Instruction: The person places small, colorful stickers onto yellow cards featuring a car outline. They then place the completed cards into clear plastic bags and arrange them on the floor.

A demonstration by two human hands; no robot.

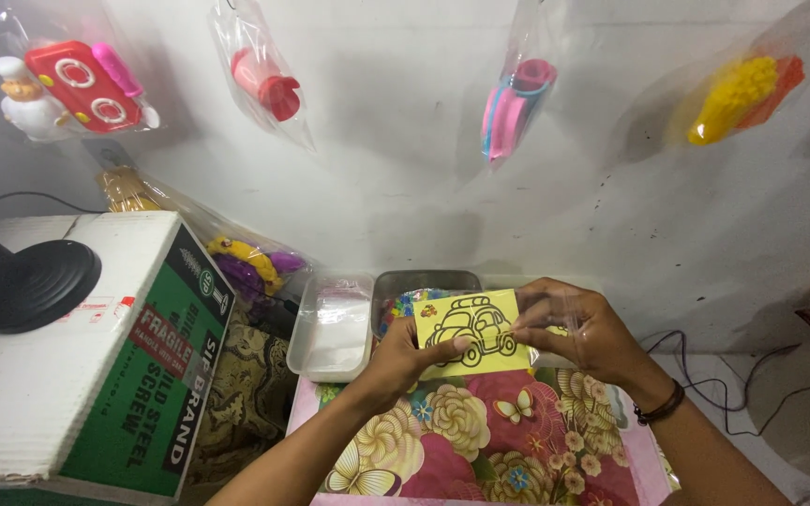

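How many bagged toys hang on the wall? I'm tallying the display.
4: a red toy phone at top left, a red piece beside it, a pink one at centre, a yellow one at right. Others may hang out of view.

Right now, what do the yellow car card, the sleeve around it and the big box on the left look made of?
Yellow card: likely matte paper or thin card, flat with a printed black outline. Clear sleeve: thin glossy plastic film, see-through with glare. Big box: corrugated cardboard, judging by its ribbed white top and printed green side.

Both forearms are bare, no sleeves showing. The right hand (578,328) wears a dark beaded bracelet (660,407) at the wrist, toward five o'clock.
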